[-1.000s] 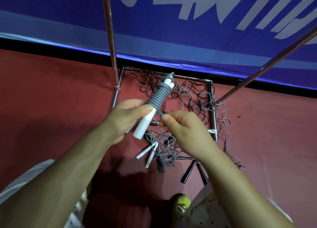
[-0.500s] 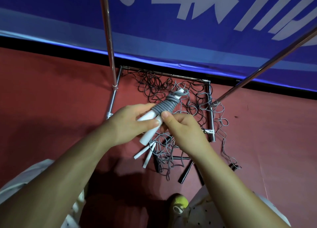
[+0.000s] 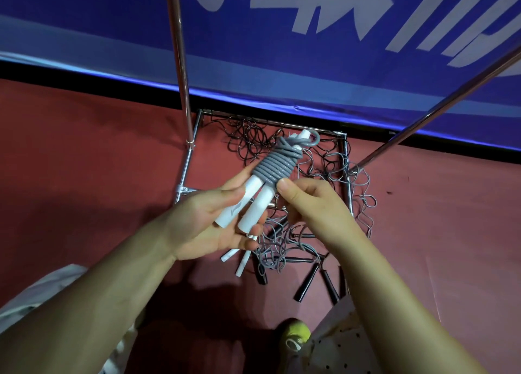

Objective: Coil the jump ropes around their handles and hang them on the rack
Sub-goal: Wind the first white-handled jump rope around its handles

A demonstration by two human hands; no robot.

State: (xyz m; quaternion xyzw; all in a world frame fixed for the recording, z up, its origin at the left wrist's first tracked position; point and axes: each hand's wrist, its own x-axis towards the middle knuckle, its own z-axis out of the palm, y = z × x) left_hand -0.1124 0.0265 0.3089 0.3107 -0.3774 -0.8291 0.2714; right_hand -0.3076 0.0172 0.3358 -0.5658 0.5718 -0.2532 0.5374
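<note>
Left hand [image 3: 214, 227] grips paired white handles [image 3: 248, 207]; right hand [image 3: 313, 204] pinches the grey coil [image 3: 277, 166]. Releasing the untucked end loop [image 3: 311, 140] would likely unwind the wraps.

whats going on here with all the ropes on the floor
A person is bundling a jump rope. The left hand holds two white handles side by side, with grey rope already coiled tightly round their upper part. The right hand has its thumb at the lower edge of the coil. It is not yet hung on the metal rack. Below, a tangle of loose ropes with white and black handles lies on the red floor in the rack's base.
</note>
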